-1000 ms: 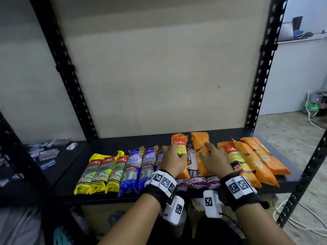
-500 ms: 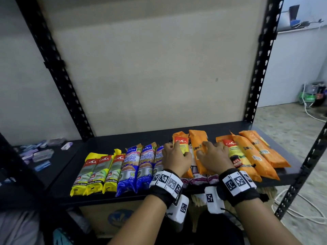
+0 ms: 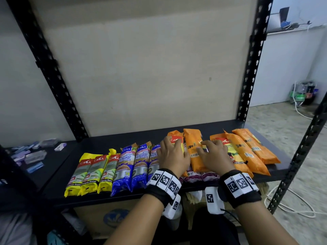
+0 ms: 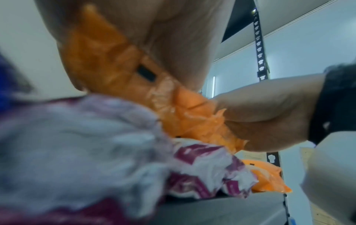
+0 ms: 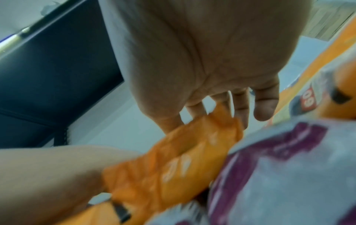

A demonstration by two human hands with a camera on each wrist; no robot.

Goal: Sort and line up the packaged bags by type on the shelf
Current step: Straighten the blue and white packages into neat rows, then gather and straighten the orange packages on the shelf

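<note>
On the black shelf (image 3: 123,138) lie three yellow bags (image 3: 92,172), then three blue bags (image 3: 134,165). Purple-and-white bags (image 3: 194,177) follow, with two orange bags on top. My left hand (image 3: 172,151) lies over the left orange bag (image 3: 174,134), fingers curved over it and thumb along its right side. My right hand (image 3: 215,154) rests with spread, fairly straight fingers (image 5: 240,106) on the second orange bag (image 3: 193,145). Three more orange bags (image 3: 247,152) lie slanted at the right. The left wrist view shows the orange bag (image 4: 100,60) under my palm, above a purple bag (image 4: 77,144).
Black slotted uprights (image 3: 251,68) frame the shelf, with a beige back panel behind. Small clear and purple packets (image 3: 33,154) lie on a neighbouring shelf at the left. A cardboard box (image 3: 109,216) sits below. White cables (image 3: 292,206) trail on the floor at the right.
Both hands stay on the two middle orange bags. Only the head view has shifted a little.
</note>
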